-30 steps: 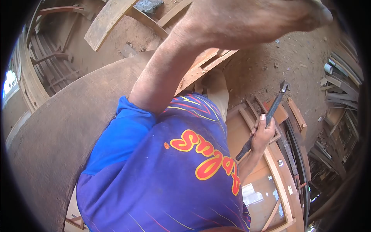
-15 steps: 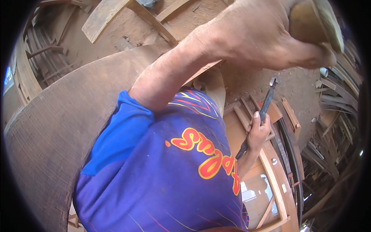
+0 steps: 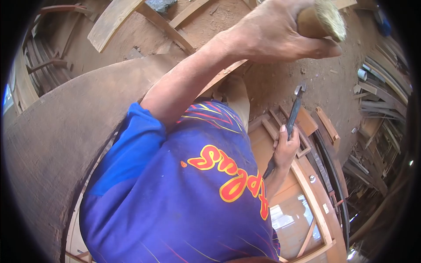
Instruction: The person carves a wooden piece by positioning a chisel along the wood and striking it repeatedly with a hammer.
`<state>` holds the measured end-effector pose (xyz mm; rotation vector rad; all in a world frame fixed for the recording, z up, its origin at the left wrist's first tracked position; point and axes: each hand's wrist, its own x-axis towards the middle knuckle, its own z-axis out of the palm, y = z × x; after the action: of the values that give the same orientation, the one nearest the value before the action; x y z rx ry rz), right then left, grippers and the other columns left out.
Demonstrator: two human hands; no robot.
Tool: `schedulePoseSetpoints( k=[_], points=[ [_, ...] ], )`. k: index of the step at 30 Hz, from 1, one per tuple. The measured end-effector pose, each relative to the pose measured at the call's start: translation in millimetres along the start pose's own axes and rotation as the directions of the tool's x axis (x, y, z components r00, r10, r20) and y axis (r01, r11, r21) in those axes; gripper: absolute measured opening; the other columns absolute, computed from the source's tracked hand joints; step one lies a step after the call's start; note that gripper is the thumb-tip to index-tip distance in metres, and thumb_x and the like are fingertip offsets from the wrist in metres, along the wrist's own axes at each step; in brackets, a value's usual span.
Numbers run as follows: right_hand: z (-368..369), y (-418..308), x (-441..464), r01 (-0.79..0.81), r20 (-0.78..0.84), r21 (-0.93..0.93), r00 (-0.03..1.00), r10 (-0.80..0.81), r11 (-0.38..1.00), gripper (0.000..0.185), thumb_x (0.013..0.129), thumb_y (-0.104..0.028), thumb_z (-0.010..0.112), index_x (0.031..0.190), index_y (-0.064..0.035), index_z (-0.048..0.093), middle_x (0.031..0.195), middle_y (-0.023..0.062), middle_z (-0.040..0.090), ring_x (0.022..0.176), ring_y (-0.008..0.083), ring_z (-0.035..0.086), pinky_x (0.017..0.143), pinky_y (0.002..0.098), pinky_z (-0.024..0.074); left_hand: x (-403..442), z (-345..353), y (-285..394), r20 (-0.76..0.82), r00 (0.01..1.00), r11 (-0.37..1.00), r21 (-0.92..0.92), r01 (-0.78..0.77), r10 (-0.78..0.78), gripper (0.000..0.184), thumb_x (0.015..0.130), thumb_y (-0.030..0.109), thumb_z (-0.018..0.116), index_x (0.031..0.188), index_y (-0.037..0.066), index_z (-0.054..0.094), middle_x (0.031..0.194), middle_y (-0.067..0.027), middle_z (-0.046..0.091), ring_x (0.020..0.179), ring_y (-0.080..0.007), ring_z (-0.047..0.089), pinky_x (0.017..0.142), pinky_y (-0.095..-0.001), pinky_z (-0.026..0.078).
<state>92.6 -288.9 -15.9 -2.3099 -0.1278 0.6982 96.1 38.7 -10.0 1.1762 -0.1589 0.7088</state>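
My left hand (image 3: 274, 37) reaches across the top of the view, its fingers wrapped round a thick, rounded piece of wood (image 3: 322, 22) with a pale, rough end. How far this piece runs past the top edge is hidden. Lower on the right, my right hand (image 3: 286, 149) is closed on a long dark-handled tool (image 3: 294, 111). A small bright metal head with a notch tops it, pointing up and away from me. Its lower end shows below the hand, near my wrist. The two hands are apart.
A broad wooden slab (image 3: 57, 144) curves along my left side. To the lower right stands a wooden frame with glass panes (image 3: 291, 215). Scrap wood (image 3: 372, 144) is piled at far right, near a white cup-like object (image 3: 362, 74). Curved boards (image 3: 116, 24) lie at upper left.
My left hand and the wooden piece have shifted left and slightly up in the view. The right hand with its tool sits a little further left. Both grips are unchanged.
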Motion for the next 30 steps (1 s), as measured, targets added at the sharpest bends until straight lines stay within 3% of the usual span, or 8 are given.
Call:
schedulePoseSetpoints(
  k=[1,4,6,7,18,20,27,30],
  points=[
    [1,1,0,-0.017,-0.004,0.002,1.0,0.017,1.0,0.022,0.103,-0.026,0.062,0.1,-0.0045,0.057,0.068,-0.0019,0.051,0.052,0.0049,0.047,0.045,0.0232,0.0357,5,2,1,-0.01,0.995,0.991,0.093,-0.098,0.1,0.023,0.095,0.017,0.074,0.112,0.005,0.066,0.102,-0.0043,0.07,0.095,-0.0122,0.066,0.084,-0.0306,0.054],
    [2,9,0,-0.016,0.005,-0.012,1.0,0.016,1.0,0.023,0.103,-0.026,0.062,0.1,-0.0043,0.057,0.068,-0.0017,0.052,0.051,0.005,0.048,0.045,0.023,0.0361,-3,2,18,-0.076,0.995,0.944,0.328,-0.033,0.061,0.02,0.097,0.016,0.07,0.114,0.005,0.066,0.102,-0.0059,0.07,0.093,-0.0136,0.066,0.085,-0.0336,0.054],
    [4,10,-1,-0.024,0.022,-0.018,0.999,0.025,1.0,0.023,0.103,-0.027,0.062,0.1,-0.0042,0.057,0.068,-0.0016,0.052,0.051,0.005,0.048,0.045,0.023,0.0364,6,-1,-6,-0.089,0.994,0.868,0.487,0.099,-0.064,0.046,0.086,0.037,0.075,0.121,0.009,0.066,0.094,-0.0159,0.073,0.089,-0.0284,0.072,0.085,-0.0397,0.056],
    [6,10,0,-0.031,0.017,-0.013,0.999,0.032,0.999,0.023,0.103,-0.027,0.062,0.101,-0.004,0.057,0.068,-0.0015,0.052,0.051,0.005,0.048,0.044,0.023,0.0367,10,-2,-12,-0.084,0.995,0.882,0.471,-0.002,0.047,0.055,0.085,0.042,0.075,0.13,0.011,0.064,0.098,-0.0189,0.074,0.091,-0.0327,0.072,0.087,-0.0407,0.056],
    [9,7,3,-0.015,0.024,0.013,1.0,0.014,1.0,0.024,0.102,-0.027,0.064,0.105,-0.0037,0.058,0.07,-0.0017,0.053,0.051,0.0045,0.048,0.044,0.0226,0.036,13,12,69,-0.08,0.996,0.976,0.217,-0.032,0.051,0.021,0.096,0.013,0.07,0.116,0.007,0.066,0.092,-0.0029,0.068,0.082,-0.0103,0.064,0.074,-0.0294,0.053],
    [9,8,5,-0.014,0.028,0.027,1.0,0.013,1.0,0.024,0.102,-0.027,0.064,0.105,-0.0035,0.059,0.07,-0.0019,0.053,0.052,0.0044,0.048,0.044,0.0226,0.0358,16,13,66,-0.072,0.986,0.98,0.144,-0.138,0.149,0.021,0.095,0.012,0.07,0.115,0.007,0.066,0.087,-0.0009,0.067,0.078,-0.0085,0.064,0.069,-0.0275,0.053],
    [7,16,0,-0.018,0.031,0.014,0.999,0.018,1.0,0.026,0.102,-0.027,0.064,0.107,-0.0019,0.059,0.071,-0.0025,0.053,0.055,0.0041,0.047,0.048,0.0229,0.0366,7,16,46,-0.106,0.992,0.998,-0.035,0.061,-0.064,0.019,0.093,0.011,0.074,0.109,0.006,0.068,0.081,0.0025,0.066,0.069,-0.0043,0.061,0.06,-0.0235,0.05],
    [8,22,-2,-0.003,0.025,0.024,1.0,0.003,1.0,0.027,0.102,-0.028,0.065,0.106,-0.0017,0.06,0.071,-0.0021,0.054,0.055,0.0046,0.047,0.049,0.0234,0.0373,4,15,39,-0.139,0.99,0.989,0.151,-0.004,0.025,0.017,0.093,0.013,0.076,0.105,0.004,0.068,0.08,0.003,0.066,0.069,-0.0041,0.061,0.061,-0.0237,0.05]
  ],
)
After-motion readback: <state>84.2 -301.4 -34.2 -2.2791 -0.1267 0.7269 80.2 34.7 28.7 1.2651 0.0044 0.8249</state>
